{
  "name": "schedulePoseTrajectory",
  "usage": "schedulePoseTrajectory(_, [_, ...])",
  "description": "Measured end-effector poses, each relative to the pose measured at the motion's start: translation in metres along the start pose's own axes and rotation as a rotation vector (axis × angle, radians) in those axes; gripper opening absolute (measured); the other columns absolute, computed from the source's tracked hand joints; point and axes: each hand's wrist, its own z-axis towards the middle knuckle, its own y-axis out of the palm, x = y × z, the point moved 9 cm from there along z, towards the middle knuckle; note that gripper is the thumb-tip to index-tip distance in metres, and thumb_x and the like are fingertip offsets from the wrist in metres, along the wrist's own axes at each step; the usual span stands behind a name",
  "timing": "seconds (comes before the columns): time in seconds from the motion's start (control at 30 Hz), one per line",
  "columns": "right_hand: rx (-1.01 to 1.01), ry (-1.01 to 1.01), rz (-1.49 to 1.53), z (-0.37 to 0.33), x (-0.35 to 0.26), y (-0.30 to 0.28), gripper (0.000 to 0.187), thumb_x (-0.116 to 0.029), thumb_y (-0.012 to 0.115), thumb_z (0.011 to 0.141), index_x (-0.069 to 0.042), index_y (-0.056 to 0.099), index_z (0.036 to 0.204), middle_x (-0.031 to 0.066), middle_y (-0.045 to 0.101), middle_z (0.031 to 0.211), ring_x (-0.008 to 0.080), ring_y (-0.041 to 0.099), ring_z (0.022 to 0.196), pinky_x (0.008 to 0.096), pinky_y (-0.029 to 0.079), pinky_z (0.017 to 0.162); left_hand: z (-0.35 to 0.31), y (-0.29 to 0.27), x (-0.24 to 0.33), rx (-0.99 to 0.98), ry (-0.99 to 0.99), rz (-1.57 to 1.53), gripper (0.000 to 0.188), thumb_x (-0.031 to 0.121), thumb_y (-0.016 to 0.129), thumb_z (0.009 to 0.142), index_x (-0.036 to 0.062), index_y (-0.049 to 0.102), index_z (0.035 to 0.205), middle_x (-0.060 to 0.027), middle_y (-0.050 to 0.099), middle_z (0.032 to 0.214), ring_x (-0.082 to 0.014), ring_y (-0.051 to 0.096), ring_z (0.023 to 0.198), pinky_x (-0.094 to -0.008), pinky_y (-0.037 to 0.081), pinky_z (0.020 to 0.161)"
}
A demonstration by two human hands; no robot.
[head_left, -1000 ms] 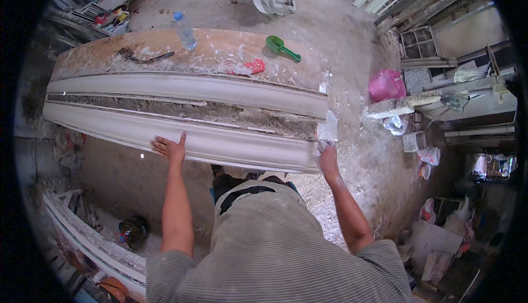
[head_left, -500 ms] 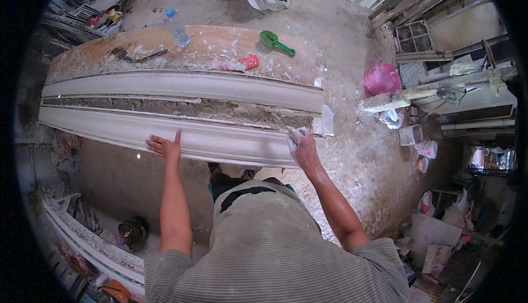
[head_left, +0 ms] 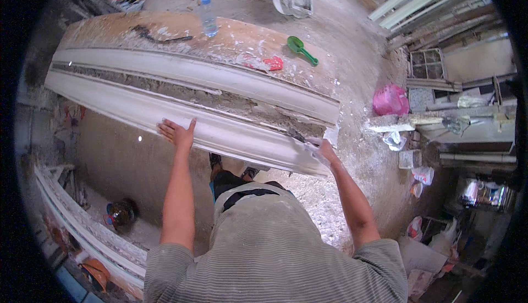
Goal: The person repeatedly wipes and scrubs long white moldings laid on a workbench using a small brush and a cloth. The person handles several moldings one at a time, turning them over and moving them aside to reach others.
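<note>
A long white plaster moulding [head_left: 236,137] with ridged edges lies along the near side of the workbench. My left hand [head_left: 179,133] rests on its front edge, fingers apart and thumb spread. At the right end of the moulding, my right hand [head_left: 325,151] is closed on a small dark, flat-ended tool [head_left: 296,134] that meets the moulding's far edge. The tool's grip is hidden in my fingers, so its exact kind cannot be made out. Behind lies a second white moulding [head_left: 220,72], with a strip of rough grey residue [head_left: 242,104] between the two.
On the wooden board [head_left: 110,28] at the back stand a clear water bottle [head_left: 209,19], a green scoop [head_left: 301,50], a red scrap [head_left: 272,63] and a dark stick-like tool [head_left: 159,37]. A pink bag [head_left: 390,100] sits on the right. More long mouldings [head_left: 91,226] lie at lower left.
The view has turned, so the bench now slants down to the right. My right hand has shifted and tilted, bringing the dark tool into sight. My left hand stays on the moulding.
</note>
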Motion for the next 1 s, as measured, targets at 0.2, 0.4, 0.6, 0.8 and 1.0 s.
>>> schedulePoseTrajectory(0.2, [0.146, -0.407, -0.294, 0.048, -0.07, 0.086, 0.035, -0.026, 0.064, 0.085, -0.002, 0.069, 0.11, 0.0243, 0.068, 0.085, 0.0384, 0.067, 0.076, 0.0442, 0.052, 0.071, -0.003, -0.004, 0.004, 0.011, 0.007, -0.025, 0.131, 0.068, 0.068, 0.074, -0.0058, -0.01, 0.149, -0.0335, -0.014, 0.154, -0.0476, -0.014, 0.144, -0.0539, -0.006, 0.116])
schedulePoseTrajectory(0.4, [0.039, -0.426, -0.225, 0.06, -0.103, 0.108, 0.032, -0.03, 0.066, 0.083, -0.013, 0.071, 0.109, 0.025, 0.067, 0.085, 0.0437, 0.064, 0.076, 0.047, 0.052, 0.07, -0.003, -0.006, 0.004, -0.031, -0.002, -0.009, 0.136, 0.071, 0.069, 0.071, -0.0065, -0.011, 0.149, -0.0343, -0.015, 0.154, -0.0481, -0.014, 0.144, -0.0543, -0.006, 0.116])
schedulePoseTrajectory(0.6, [0.091, -0.066, -0.168, 0.018, 0.001, 0.021, 0.037, -0.033, 0.065, 0.088, -0.007, 0.069, 0.115, 0.0165, 0.072, 0.102, 0.0236, 0.07, 0.093, 0.0356, 0.052, 0.085, -0.006, -0.013, 0.009, -0.047, 0.0, 0.0, 0.137, 0.07, 0.07, 0.071, -0.0089, -0.01, 0.148, -0.0351, -0.016, 0.153, -0.0475, -0.014, 0.144, -0.0541, -0.006, 0.116])
schedulePoseTrajectory(0.8, [0.082, -0.299, -0.167, 0.06, -0.116, 0.118, 0.033, -0.028, 0.062, 0.086, -0.01, 0.07, 0.113, 0.0261, 0.066, 0.082, 0.0355, 0.067, 0.07, 0.0461, 0.051, 0.069, -0.008, -0.018, 0.013, -0.063, 0.005, -0.02, 0.135, 0.068, 0.07, 0.072, -0.0098, -0.01, 0.148, -0.0365, -0.015, 0.153, -0.0489, -0.013, 0.144, -0.0557, -0.006, 0.115])
schedulePoseTrajectory(1.0, [0.126, -0.499, -0.253, 0.11, -0.294, 0.238, 0.019, -0.01, 0.058, 0.079, 0.007, 0.064, 0.078, 0.0317, 0.064, 0.079, 0.0474, 0.064, 0.076, 0.0515, 0.052, 0.069, -0.006, -0.014, 0.008, -0.072, 0.019, -0.041, 0.134, 0.064, 0.072, 0.072, -0.0087, -0.012, 0.148, -0.0371, -0.014, 0.152, -0.05, -0.011, 0.143, -0.0557, -0.005, 0.115])
